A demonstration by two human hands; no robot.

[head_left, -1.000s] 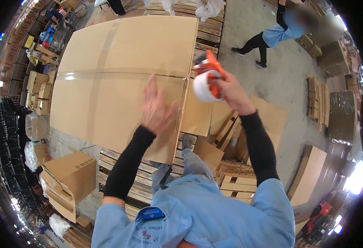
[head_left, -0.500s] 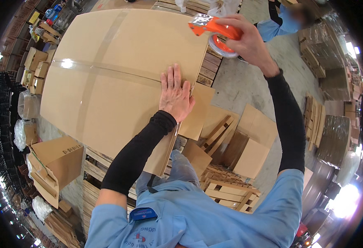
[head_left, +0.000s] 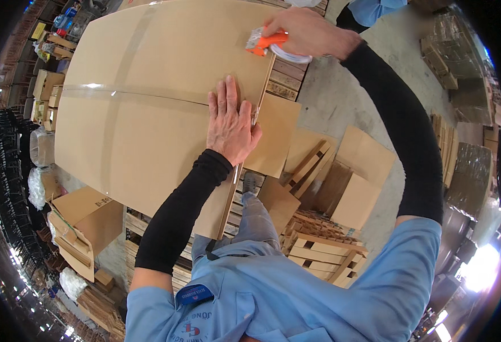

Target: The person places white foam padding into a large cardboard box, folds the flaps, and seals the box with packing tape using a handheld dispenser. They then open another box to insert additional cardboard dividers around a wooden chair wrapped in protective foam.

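Note:
A large flat cardboard box (head_left: 147, 131) lies before me, with a seam across its top and a strip of clear tape crossing that seam. My left hand (head_left: 230, 122) rests flat on the box by its right edge, fingers stretched out over the end of the seam. My right hand (head_left: 307, 31) grips an orange tape dispenser (head_left: 272, 41) with a roll of clear tape partly hidden under the hand. The dispenser's front end is over the box's far right part, near the edge; whether it touches the cardboard I cannot tell.
Wooden pallets (head_left: 287, 80) show under and beyond the box. To its right are loose cardboard sheets (head_left: 364, 154) and stacked wooden pieces (head_left: 324, 256). An open carton (head_left: 88, 219) stands at the left. Another person in a blue shirt (head_left: 373, 10) is at the far right.
My right hand has brought the tape dispenser left and down towards the box's edge, turning over it. My left hand stays flat on the box. The view has shifted slightly.

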